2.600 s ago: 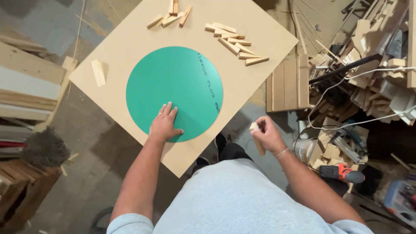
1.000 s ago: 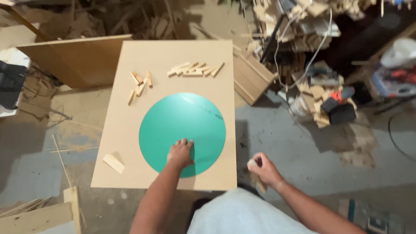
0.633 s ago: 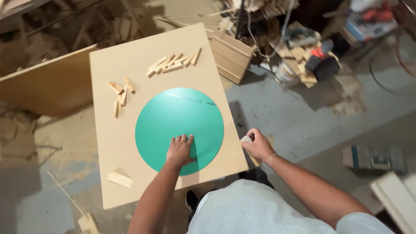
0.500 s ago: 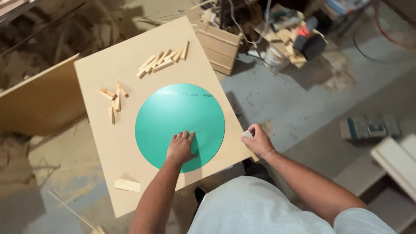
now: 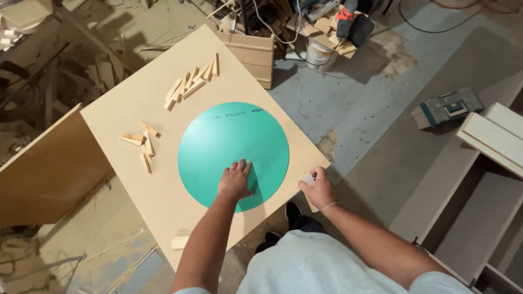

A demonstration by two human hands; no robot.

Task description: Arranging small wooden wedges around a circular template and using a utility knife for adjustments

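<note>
- Left hand (image 5: 235,181) is spread flat, palm down, on the near part of the green disc (image 5: 233,152). Fingers are loosely apart and not gripping anything, just lying on it.
- Right hand (image 5: 317,188) is curled around a small wood block (image 5: 308,180) right at the near right edge of the board (image 5: 136,179). Most of the block is hidden by the fingers, so can't say which way its long side runs.
- Disc is round, so no real long axis. It lies flat, roughly mid-board, closer to the near right edge.
- Board itself is square-ish and turned like a diamond from this view, one corner pointing away up top.
- Row of wood wedges (image 5: 192,81) lies beyond the disc, the line running diagonally up to the right. Smaller pile of wedges (image 5: 141,144) is off to the left, well apart from the disc.
- One lone block (image 5: 180,242) rests near the board's near corner, just left of the left forearm.
- Wooden box (image 5: 252,53) stands on the floor by the far right edge, power tool (image 5: 445,106) further right.
</note>
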